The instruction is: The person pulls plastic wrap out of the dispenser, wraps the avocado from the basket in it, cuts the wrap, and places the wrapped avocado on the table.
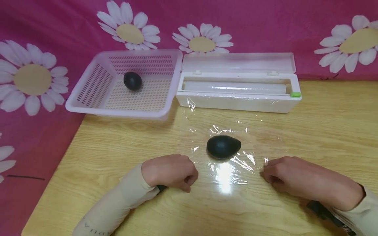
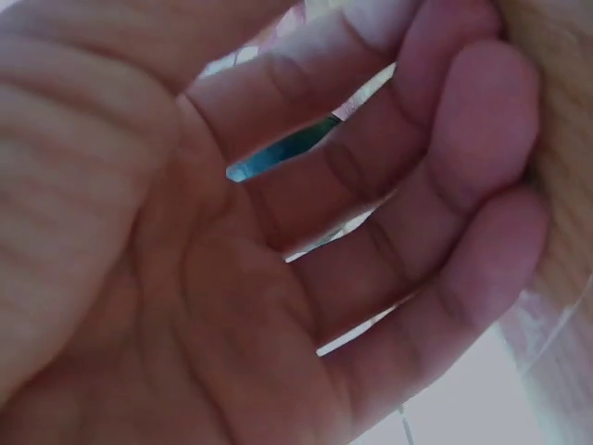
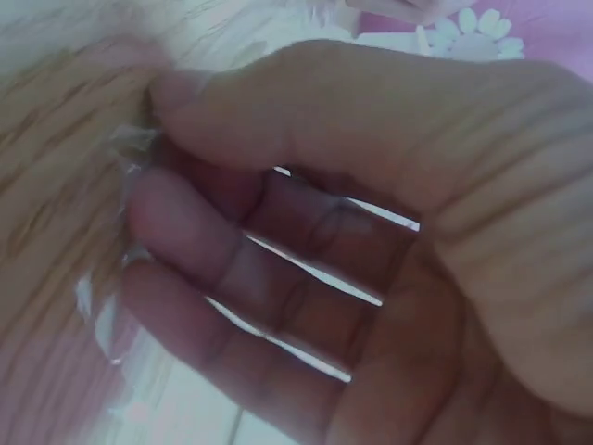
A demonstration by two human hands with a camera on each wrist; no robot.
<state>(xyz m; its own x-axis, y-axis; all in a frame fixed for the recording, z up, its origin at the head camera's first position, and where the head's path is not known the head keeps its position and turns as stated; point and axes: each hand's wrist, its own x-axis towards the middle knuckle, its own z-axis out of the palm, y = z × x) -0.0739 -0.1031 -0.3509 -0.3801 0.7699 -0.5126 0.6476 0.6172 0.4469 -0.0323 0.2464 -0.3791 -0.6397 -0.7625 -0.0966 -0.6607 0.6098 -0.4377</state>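
Observation:
A dark, smooth avocado [image 1: 223, 147] lies on a clear sheet of plastic wrap [image 1: 248, 175] spread over the table. My left hand [image 1: 174, 172] is left of the avocado, apart from it, by the wrap's left side. In the left wrist view its fingers [image 2: 486, 130] are loosely bent, tips at the tabletop, with nothing seen in the palm. To the right, my right hand [image 1: 286, 175] pinches the wrap's edge between thumb and finger. Crinkled wrap [image 3: 97, 315] shows beside those fingertips in the right wrist view.
Behind the avocado stands an open white wrap dispenser [image 1: 236, 103] with a roll [image 1: 236, 88] inside and a green slider [image 1: 295, 94]. At its left a pale pink basket [image 1: 133, 113] contains another avocado [image 1: 133, 81]. A pink flowered cloth [image 1: 260, 26] covers the back.

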